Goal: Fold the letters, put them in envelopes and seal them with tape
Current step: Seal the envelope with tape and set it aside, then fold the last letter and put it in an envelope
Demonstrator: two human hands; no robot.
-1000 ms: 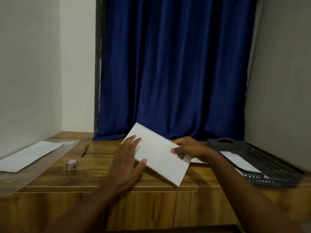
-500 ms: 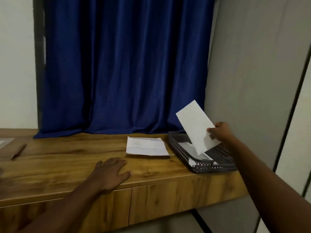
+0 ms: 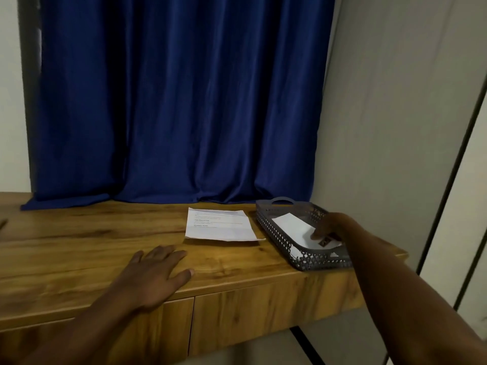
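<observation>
Head view, the only one here: the right hand (image 3: 332, 227) reaches into the dark perforated tray (image 3: 274, 233) at the right end of the wooden counter (image 3: 79, 248) and rests on a white envelope (image 3: 292, 226) lying flat inside it. Its fingers (image 3: 317, 235) look loosely bent over the paper's near end, but whether they pinch the envelope or only touch it I cannot tell, since the back of the hand hides the grip. A second white sheet edge shows under the envelope near the tray's front wall. The left hand (image 3: 155, 275) lies palm down near the counter's front edge, its fingers spread wide and holding nothing. Just left of the tray, close beside it without clearly touching, lies a printed letter (image 3: 220, 227), its near edge slightly lifted off the wood. Judging risks from here: the tray sits right at the counter's corner, so a careless pull as the hand withdraws could drag it toward the edge. If the fingers lift away with the paper caught on them, the envelope could ride up and slide out over the low wall. The forearm crossing the tray's front rim might also catch it. The letter's raised edge invites creasing if the left hand sweeps across to grab it too quickly.
</observation>
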